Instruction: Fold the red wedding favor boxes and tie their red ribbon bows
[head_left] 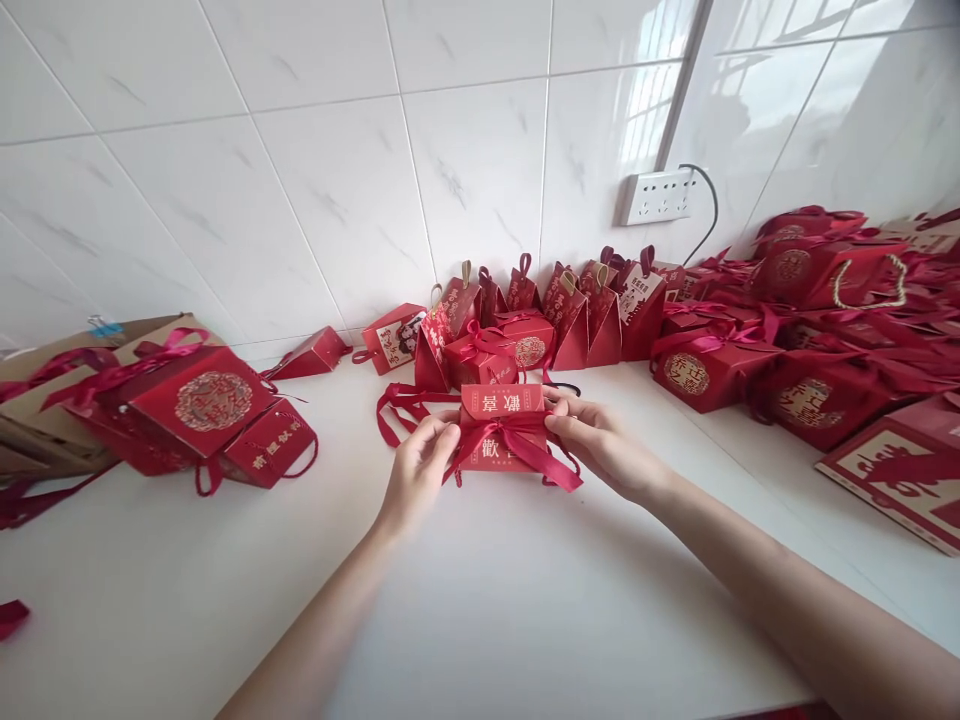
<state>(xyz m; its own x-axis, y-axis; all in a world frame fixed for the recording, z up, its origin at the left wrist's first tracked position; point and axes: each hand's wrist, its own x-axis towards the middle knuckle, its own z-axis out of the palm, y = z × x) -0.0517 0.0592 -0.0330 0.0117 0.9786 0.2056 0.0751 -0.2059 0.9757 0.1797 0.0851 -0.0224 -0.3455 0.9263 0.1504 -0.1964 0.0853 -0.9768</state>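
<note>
In the middle of the head view is a red gift box [501, 399] with gold lettering, held just over the white tabletop. A glossy red ribbon [517, 440] is tied across its front in a bow, its tail hanging toward the lower right. My left hand [421, 462] grips the box's left end, thumb in front. At the right end, my right hand [600, 440] pinches the box with thumb and fingers. Red cords dangle below both ends. Another red ribbon strap [401, 405] loops behind my left hand.
Small red gift boxes [571, 325] stand along the tiled wall. More boxes are piled on the right, among them one [694, 372] with a gold emblem. At left, a red box [199, 400] leans by an open carton [45, 430]. A power strip [658, 198] is on the wall.
</note>
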